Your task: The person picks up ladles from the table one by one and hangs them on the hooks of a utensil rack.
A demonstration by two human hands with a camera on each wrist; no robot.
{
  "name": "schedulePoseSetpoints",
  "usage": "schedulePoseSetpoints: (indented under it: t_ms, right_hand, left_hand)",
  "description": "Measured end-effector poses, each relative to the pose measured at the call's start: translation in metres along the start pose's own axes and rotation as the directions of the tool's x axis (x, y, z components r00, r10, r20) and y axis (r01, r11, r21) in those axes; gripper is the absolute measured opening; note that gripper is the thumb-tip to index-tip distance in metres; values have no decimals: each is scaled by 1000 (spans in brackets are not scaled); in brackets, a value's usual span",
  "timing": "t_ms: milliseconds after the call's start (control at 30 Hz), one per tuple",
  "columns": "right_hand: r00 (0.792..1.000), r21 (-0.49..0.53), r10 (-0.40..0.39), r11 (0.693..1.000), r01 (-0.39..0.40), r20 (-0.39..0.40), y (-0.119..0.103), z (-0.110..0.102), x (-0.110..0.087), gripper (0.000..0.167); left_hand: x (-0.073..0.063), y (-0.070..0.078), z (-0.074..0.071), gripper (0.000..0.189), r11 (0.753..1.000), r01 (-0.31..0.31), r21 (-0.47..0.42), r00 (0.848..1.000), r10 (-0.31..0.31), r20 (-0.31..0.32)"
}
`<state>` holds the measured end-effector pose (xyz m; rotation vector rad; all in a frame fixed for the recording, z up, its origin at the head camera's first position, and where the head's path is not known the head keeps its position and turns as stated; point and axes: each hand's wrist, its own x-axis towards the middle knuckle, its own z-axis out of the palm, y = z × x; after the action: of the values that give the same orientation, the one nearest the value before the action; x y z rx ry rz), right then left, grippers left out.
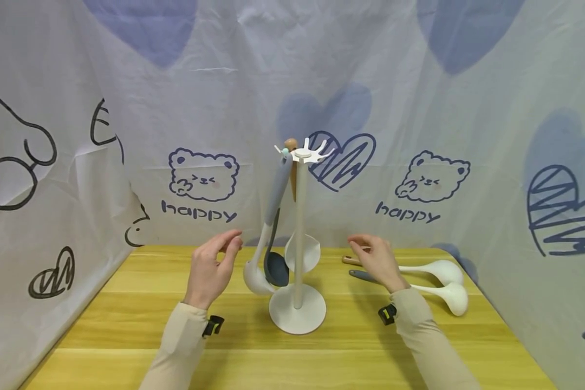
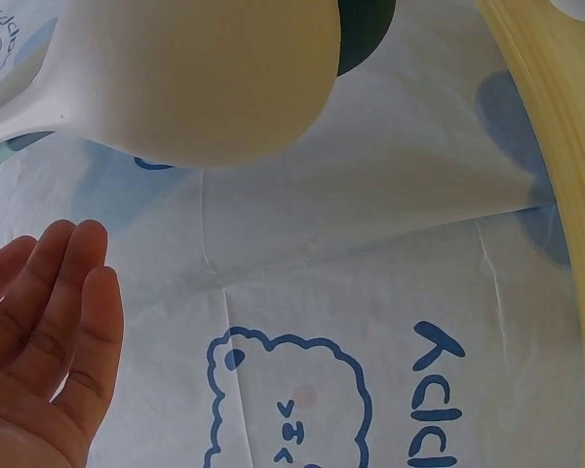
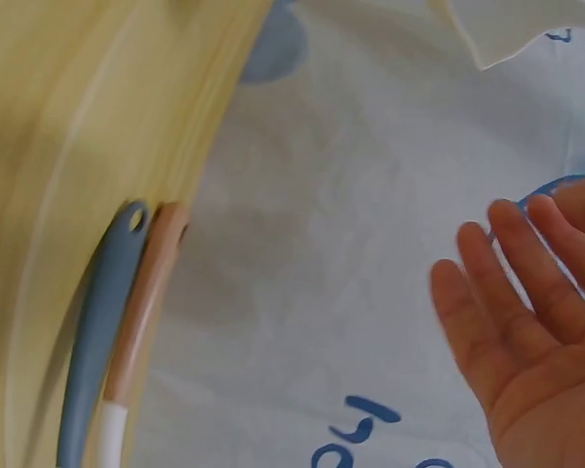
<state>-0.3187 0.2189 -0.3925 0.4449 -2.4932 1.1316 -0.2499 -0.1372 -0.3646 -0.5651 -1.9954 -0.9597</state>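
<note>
A white utensil stand [image 1: 297,319] is upright on the table, with hooks around its top. Hanging from its left side are a white ladle [image 1: 255,279] with a grey handle and a dark ladle [image 1: 277,269]. Behind the pole hangs a white-headed utensil [image 1: 311,253]. My left hand [image 1: 210,273] is raised left of the ladles, fingers relaxed and holding nothing; in the left wrist view the white ladle's bowl [image 2: 195,78] looms above the fingers. To the stand's right, my empty right hand [image 1: 379,262] hovers over the handles of two lying ladles, fingers loosely bent.
On the right of the wooden table [image 1: 214,357] lie a brown-handled white ladle [image 1: 446,270] and a grey-blue-handled white ladle [image 1: 453,298], side by side. A printed cloth [image 1: 253,97] hangs behind the table and along both sides.
</note>
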Motion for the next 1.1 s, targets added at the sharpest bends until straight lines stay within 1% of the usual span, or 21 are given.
schedulePoseSetpoints:
  t_ms: [133,233,400,467,567,667,833,967,1100]
  right_hand:
    - [996,-58,18,998,-13,84,10,-3,1,27]
    - [988,-102,32,995,-17,154,19,-6,0,29]
    - [957,-169,65,986,-17,284,33,-12,-2,34]
    - [945,-198,70,980,-6,318,39,-15,-4,34]
    - [938,-252,74,968,14,338,48,-17,-5,29]
    - [935,-321,92,947,25,344,57,-20,-7,26]
    - [913,-409,133,912,40,385,69,-26,-10,35]
    - [899,-432,146,901,52,413,76,-29,-12,40]
    - [897,-425,110,901,91,427,83,-30,-14,41]
  left_hand:
    - [0,1,0,17,1000,-5,2,1000,5,-2]
    - [0,0,0,17,1000,-7,3,1000,7,-5]
    - [0,0,0,17,1000,-19,11,1000,19,-12]
    - [0,0,0,17,1000,-24,11,1000,24,-14]
    - [0,0,0,16,1000,-27,7,1000,27,-15]
    - [0,0,0,16,1000,-26,3,1000,27,-15]
    - [1,0,0,16,1000,-29,-1,999,29,-17]
    - [1,0,0,16,999,-38,-1,999,38,-18]
    - [1,-1,1,18,999,-36,7,999,36,-1]
